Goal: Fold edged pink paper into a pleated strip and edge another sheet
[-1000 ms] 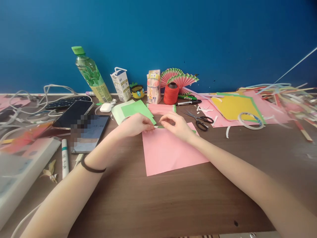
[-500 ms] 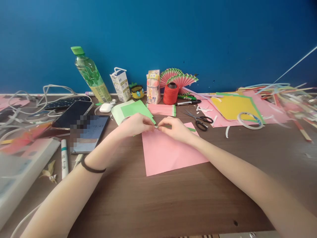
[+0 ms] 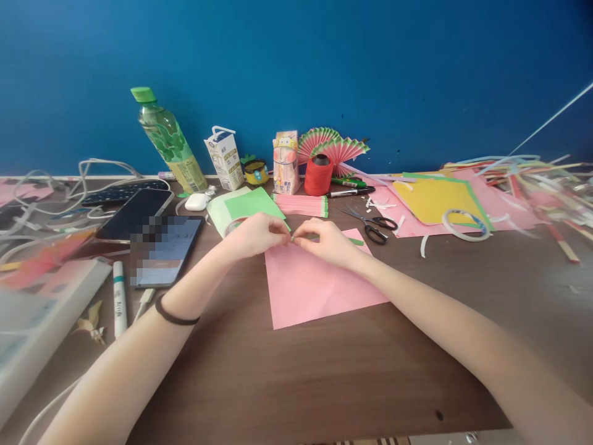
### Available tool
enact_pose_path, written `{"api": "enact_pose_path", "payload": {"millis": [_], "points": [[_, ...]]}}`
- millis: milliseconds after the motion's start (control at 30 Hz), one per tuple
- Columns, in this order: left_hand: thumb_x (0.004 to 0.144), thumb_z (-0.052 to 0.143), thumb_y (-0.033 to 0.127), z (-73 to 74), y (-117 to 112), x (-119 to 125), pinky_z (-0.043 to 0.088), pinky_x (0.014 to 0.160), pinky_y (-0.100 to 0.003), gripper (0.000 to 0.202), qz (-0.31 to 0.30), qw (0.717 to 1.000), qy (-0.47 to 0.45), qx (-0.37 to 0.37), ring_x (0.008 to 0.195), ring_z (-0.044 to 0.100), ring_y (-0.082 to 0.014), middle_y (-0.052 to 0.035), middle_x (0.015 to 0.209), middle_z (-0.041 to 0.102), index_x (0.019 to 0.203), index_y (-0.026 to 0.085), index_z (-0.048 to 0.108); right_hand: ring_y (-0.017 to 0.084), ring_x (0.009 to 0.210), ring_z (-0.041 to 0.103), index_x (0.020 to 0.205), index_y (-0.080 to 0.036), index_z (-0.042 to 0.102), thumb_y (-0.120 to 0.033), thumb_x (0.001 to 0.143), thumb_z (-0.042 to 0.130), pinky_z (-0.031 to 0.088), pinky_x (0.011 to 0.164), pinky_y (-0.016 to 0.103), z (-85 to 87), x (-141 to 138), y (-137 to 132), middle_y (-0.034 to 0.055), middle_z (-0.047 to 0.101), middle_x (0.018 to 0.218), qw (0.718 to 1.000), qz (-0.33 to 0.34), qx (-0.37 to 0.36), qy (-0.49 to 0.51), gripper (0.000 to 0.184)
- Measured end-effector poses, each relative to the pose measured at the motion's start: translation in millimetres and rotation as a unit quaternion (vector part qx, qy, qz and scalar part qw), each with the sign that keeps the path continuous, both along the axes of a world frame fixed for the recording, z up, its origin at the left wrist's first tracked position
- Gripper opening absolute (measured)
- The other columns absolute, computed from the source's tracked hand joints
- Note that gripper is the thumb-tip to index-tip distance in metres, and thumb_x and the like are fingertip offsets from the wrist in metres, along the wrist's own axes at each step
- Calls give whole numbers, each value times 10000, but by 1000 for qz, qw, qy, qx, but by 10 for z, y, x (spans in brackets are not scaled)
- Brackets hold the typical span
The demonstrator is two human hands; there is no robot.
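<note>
A sheet of pink paper (image 3: pixel 319 284) lies flat on the desk, with a green strip (image 3: pixel 356 241) along its far edge. Over that far edge my left hand (image 3: pixel 262 236) and my right hand (image 3: pixel 327 242) meet, fingertips almost touching. Both hands are closed in a pinch. Between the fingertips shows something tiny and pale, too small to name. Behind the left hand lie light and bright green sheets (image 3: pixel 254 203). A pleated pink strip with green ends (image 3: pixel 301 204) rests just beyond the fingers.
Black-handled scissors (image 3: pixel 373 225) lie right of the hands, near a red thread spool (image 3: pixel 318 175) and paper fans (image 3: pixel 340 148). A green-capped bottle (image 3: pixel 171 145), a drink carton (image 3: pixel 225 159) and a phone (image 3: pixel 171 250) are to the left. A tape roll (image 3: pixel 466 225) lies on the right.
The fingertips have drawn very slightly apart above the pink paper, the left hand shifting a little. The view has moved slightly; the rest stays put.
</note>
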State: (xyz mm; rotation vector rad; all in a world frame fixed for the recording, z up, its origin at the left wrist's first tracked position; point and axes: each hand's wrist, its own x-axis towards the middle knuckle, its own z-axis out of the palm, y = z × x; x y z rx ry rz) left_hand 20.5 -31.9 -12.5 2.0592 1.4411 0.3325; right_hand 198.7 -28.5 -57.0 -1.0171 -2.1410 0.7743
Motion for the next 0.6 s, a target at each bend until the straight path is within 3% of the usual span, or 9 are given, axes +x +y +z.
{"api": "enact_pose_path", "payload": {"millis": [200, 600], "points": [[684, 479, 253, 4, -32, 48, 413, 651, -211, 195, -15, 1000, -7, 11, 719, 570, -127, 24, 747, 665, 730, 178, 653, 144, 733, 533, 710, -161, 609, -165, 757, 521, 417, 684, 279, -16, 3, 20, 21, 615, 726, 1000, 12, -1, -2, 100], [743, 473, 359, 39, 67, -100, 397, 545, -205, 259, 6, 999, 33, -42, 605, 566, -120, 0, 728, 684, 778, 196, 671, 141, 726, 530, 673, -171, 579, -121, 730, 499, 408, 671, 265, -44, 19, 50, 13, 598, 703, 1000, 17, 14, -2, 111]]}}
